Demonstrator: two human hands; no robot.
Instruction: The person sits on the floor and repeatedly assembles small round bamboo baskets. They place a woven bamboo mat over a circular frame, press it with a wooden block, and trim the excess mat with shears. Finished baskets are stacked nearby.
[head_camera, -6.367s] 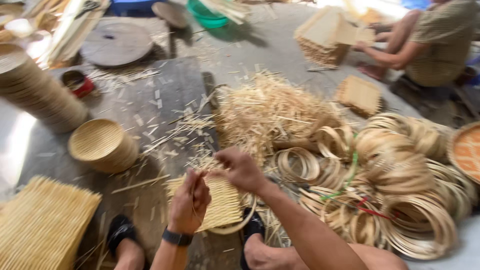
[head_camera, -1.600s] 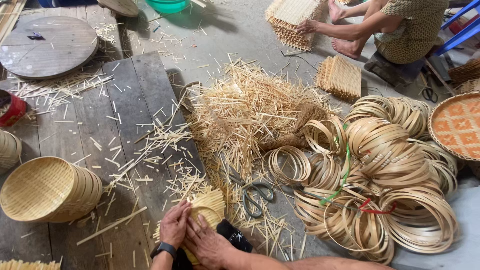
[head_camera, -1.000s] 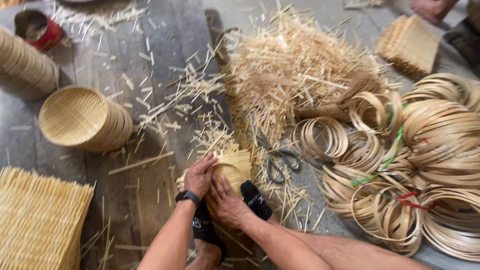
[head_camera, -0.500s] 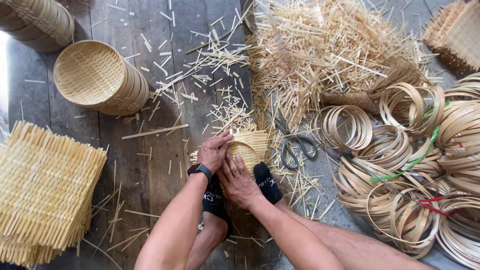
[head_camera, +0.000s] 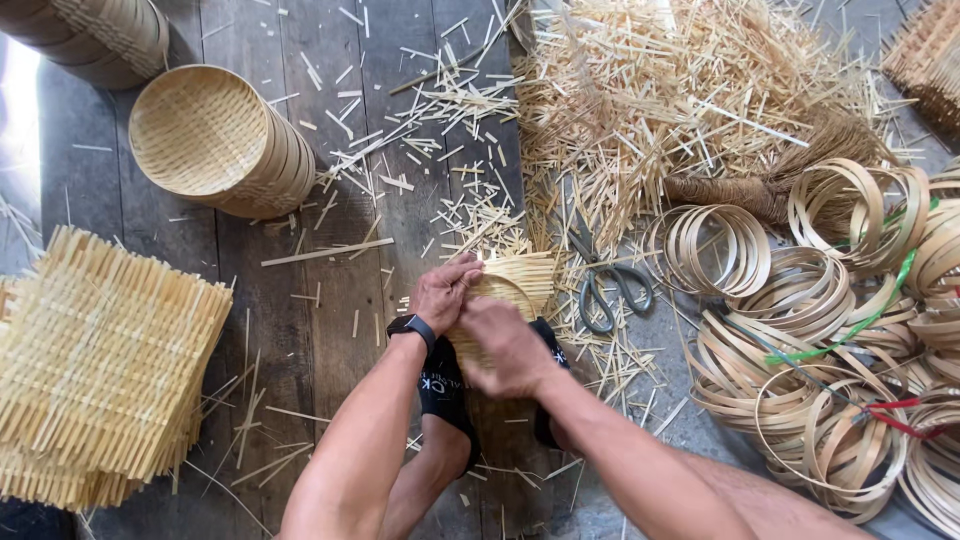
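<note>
While left hand (head_camera: 442, 292) and right hand (head_camera: 505, 345) grip the square woven pale-bamboo mat (head_camera: 512, 285) against its round bamboo hoop (head_camera: 478, 300), loose slats could likely splay if pressure slips.

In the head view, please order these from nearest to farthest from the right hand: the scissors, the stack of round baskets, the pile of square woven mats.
Measured from the right hand:
1. Scissors, just to its right on the floor.
2. Stack of round baskets, up and to the left.
3. Pile of square woven mats, far left.
</note>
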